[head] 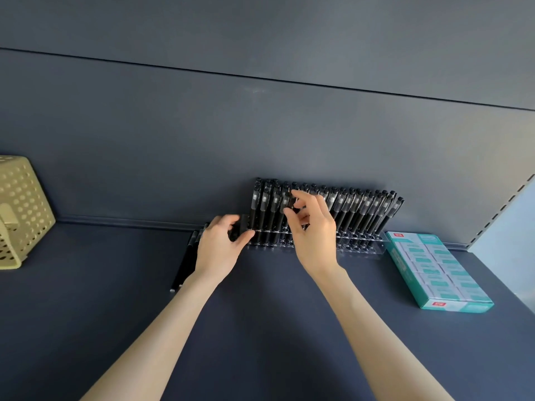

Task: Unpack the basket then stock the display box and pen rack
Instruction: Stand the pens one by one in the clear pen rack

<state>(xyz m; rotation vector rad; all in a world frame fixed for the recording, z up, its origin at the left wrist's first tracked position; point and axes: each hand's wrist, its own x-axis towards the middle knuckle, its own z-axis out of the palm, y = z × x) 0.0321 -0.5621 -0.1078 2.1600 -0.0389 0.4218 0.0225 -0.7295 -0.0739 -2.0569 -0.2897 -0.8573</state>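
A clear pen rack (359,247) stands against the back wall of the shelf, filled with several upright black pens (362,209). My right hand (314,227) is raised in front of the rack's left half and pinches a black pen (289,202) near its cap between thumb and fingers. My left hand (220,241) grips the rack's left end with curled fingers. A few loose black pens (185,264) lie flat on the shelf beneath my left wrist. The teal display box (434,270), packed with small white-and-teal packs, lies right of the rack. The beige perforated basket (20,209) stands at the far left.
The dark blue shelf surface (275,328) spreads across the foreground between the basket and the box. A slotted metal upright (498,209) borders the shelf at the right, with a pale wall beyond it.
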